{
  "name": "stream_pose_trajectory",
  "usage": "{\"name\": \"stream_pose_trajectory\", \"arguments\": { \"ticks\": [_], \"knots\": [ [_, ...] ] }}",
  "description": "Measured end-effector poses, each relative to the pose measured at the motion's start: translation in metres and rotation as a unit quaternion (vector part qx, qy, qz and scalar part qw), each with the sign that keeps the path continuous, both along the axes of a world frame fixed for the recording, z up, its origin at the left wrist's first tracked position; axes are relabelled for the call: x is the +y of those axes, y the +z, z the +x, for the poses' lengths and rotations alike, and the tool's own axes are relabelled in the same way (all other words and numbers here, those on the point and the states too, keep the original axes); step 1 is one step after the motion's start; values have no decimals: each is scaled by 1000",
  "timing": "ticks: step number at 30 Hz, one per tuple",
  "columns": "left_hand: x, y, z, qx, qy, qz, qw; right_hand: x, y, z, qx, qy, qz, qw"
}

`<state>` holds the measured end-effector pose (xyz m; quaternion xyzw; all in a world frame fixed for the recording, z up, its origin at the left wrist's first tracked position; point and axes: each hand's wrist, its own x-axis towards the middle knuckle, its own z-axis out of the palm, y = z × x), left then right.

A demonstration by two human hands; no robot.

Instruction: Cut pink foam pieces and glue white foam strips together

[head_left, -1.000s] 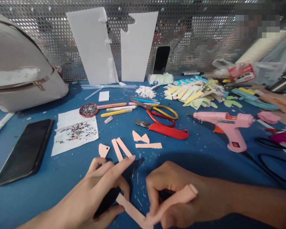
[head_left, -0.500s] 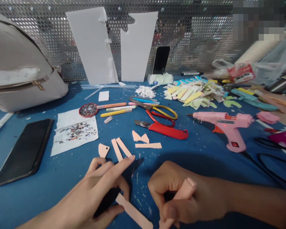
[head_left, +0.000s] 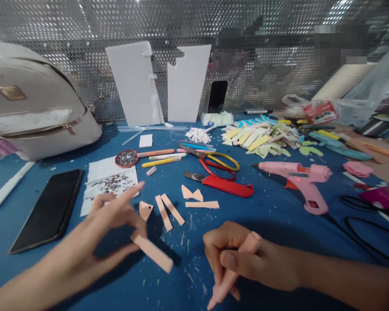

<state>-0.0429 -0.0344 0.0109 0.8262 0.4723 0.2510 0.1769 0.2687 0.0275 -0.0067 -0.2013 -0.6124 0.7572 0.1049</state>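
Note:
My left hand (head_left: 113,229) pinches one end of a flat peach strip (head_left: 154,254) between thumb and fingers, with the index finger stretched out above. In my right hand (head_left: 246,259) is a peach-coloured marker (head_left: 228,283), gripped like a pen, its narrow end pointing down to the table. Beyond the hands lie two loose peach strips (head_left: 172,209), a small peach piece with a dark hole (head_left: 145,211), a notched peach scrap (head_left: 192,193) and another peach strip (head_left: 202,204) lying crosswise.
A red-handled craft knife (head_left: 228,186), scissors (head_left: 220,166) and several markers (head_left: 162,162) lie mid-table. The pink glue gun (head_left: 298,177) is at right, its cable trailing. At left are a phone (head_left: 48,209), a sheet with glitter bits (head_left: 110,179) and a backpack (head_left: 35,112). Scraps (head_left: 259,136) pile behind.
My left hand has moved left, carrying the peach strip away from my right hand. My right hand keeps hold of the marker, now tilted more clearly into view. The camera view has shifted slightly.

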Motion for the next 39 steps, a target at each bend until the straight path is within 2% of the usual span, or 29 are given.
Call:
{"name": "stream_pose_trajectory", "arguments": {
  "ticks": [3, 6, 10, 13, 16, 19, 21, 24, 27, 34, 39],
  "knots": [
    [9, 7, -30, 46, 61, 4, 997, -1, -2, 0, 6, -2, 0, 1000],
    [17, 4, -47, 26, 68, -16, 997, -2, -1, -1, -4, -2, 4, 1000],
    [27, -5, -50, 36, 38, -24, 998, -1, 1, -1, -10, -6, 23, 1000],
    [32, -4, -48, 57, -11, -43, 997, -1, 2, -2, -12, -5, 41, 999],
    [34, 4, -40, 39, 2, -53, 998, 0, 2, -2, -17, -2, 45, 999],
    [31, 6, -21, 4, 83, -31, 996, 0, 3, -2, -13, 1, 37, 999],
    [28, 1, -1, 19, 115, -10, 993, 0, 3, -2, -8, 0, 32, 999],
    [22, -11, 27, 84, 95, -1, 992, 0, 2, -1, -11, -6, 27, 1000],
    [21, -19, 45, 116, 99, 18, 988, -1, 2, 0, -10, -9, 27, 1000],
    [24, -21, 49, 142, 103, 40, 984, 0, 3, -1, -12, -6, 26, 1000],
    [8, -15, 57, 103, 92, 25, 990, 1, 3, 1, 8, -42, 46, 998]
  ]
}}
